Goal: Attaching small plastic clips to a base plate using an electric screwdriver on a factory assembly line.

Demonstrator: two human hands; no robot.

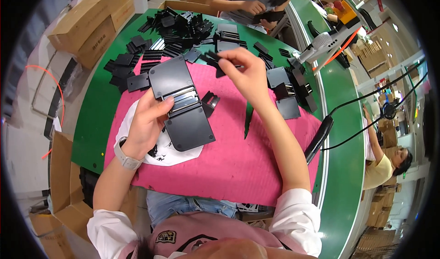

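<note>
My left hand (145, 121) grips a black two-panel plastic piece (189, 127) by its side, the thumb lying near the silver rods across its middle. It is held tilted above a pink mat (220, 167). To the right and farther off, my right hand (245, 71) pinches a small black ribbed plastic part (212, 63) between thumb and fingers; its exact kind is unclear. A small black bracket-like part (210, 102) sits on the mat beside the two-panel piece. Below my left hand lies a white sheet (181, 157) with small black bits on it.
Loose black plastic parts (172, 23) are heaped at the back of the green table (94, 135). More two-panel pieces (288, 107) lie at the right. A black-handled corded tool (319, 137) rests at the right edge. Another person (252, 4) works across the table.
</note>
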